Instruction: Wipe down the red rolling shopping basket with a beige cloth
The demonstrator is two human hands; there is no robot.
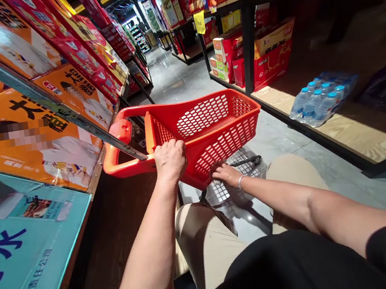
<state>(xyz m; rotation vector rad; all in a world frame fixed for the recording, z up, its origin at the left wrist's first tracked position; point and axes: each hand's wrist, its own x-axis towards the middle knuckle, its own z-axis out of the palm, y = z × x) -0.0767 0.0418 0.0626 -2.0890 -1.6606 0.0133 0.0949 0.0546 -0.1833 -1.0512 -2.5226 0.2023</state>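
Gripping red cart point(209, 134) with left hand point(171, 158), right hand point(227, 174) lower, its grip unclear

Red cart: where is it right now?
Mid head view, the red cart sits between the orange boxes at left and the bottled water at right, left hand on its near rim, right hand by its lower side.

Black top point(289, 271), beige trousers point(205, 235), bracelet point(240, 182)
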